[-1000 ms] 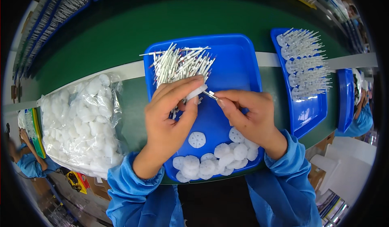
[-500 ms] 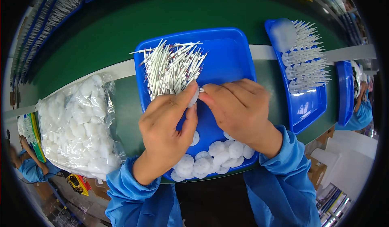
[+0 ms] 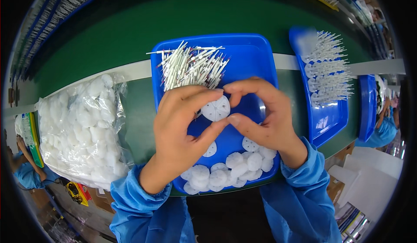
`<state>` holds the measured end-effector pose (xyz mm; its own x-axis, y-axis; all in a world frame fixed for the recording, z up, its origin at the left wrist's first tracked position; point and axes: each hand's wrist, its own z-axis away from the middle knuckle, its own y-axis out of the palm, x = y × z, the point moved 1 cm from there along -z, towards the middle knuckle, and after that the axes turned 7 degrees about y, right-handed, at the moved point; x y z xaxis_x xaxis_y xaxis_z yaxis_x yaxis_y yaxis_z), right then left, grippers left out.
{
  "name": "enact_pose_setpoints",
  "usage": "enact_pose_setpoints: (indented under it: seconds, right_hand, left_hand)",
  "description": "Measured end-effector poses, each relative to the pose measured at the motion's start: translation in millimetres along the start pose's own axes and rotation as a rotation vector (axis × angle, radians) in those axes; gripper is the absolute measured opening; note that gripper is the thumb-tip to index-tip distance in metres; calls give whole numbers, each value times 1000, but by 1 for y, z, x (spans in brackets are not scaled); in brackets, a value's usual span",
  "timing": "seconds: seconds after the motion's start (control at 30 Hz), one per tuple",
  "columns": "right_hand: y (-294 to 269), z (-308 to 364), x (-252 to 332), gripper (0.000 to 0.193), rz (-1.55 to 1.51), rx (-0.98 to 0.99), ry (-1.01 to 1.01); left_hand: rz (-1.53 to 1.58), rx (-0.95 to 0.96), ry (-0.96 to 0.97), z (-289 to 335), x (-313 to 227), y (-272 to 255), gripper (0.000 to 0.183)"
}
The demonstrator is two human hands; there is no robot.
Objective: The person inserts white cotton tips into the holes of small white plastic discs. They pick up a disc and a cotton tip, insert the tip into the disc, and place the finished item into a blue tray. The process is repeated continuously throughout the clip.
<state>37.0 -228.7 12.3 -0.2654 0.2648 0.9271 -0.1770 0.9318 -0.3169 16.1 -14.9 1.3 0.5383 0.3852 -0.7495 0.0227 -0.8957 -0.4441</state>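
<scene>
A white round disc with small holes (image 3: 216,108) is held up over the blue tray (image 3: 254,60), its flat face turned toward me. My left hand (image 3: 176,123) pinches its upper and lower edge between fingers and thumb. On the other side, my right hand (image 3: 271,119) curves in a C shape, its index fingertip and thumb at the disc's right edge. Behind my left hand, a pile of thin white rods with dark red parts (image 3: 191,65) lies in the tray. More white discs (image 3: 234,169) are heaped along the tray's near end.
A clear plastic bag of white discs (image 3: 80,130) lies on the left. On the right, another blue tray (image 3: 323,132) holds rows of discs with upright rods (image 3: 328,71). Other people's blue sleeves (image 3: 384,128) show at both sides.
The disc has turned from edge-on to face me. My right hand has gone from a tight pinch beside it to a wider curve at its edge.
</scene>
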Motion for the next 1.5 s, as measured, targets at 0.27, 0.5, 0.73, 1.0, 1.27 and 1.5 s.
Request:
enact_pose_setpoints:
  seconds: [0.27,0.5,0.73,1.0,1.27,1.5]
  right_hand:
    - [2,8,-6,27,-306,101,164]
    - [0,10,-8,19,-382,148,318]
    - [6,9,-2,20,-312,96,218]
    - [34,-6,-2,19,885,191,-502]
    - [-6,-7,9,35,462,177,-108]
    - [7,2,0,20,-56,-91,56]
  left_hand:
    - [37,-29,60,-2,-4,5,54]
    - [-2,-21,222,-6,-2,7,57]
    - [-72,-31,233,-4,-4,-1,56]
    - [151,-292,49,0,19,-24,32]
    - [398,-213,-249,-2,18,-15,34]
    - [404,-87,-194,0,11,-6,40]
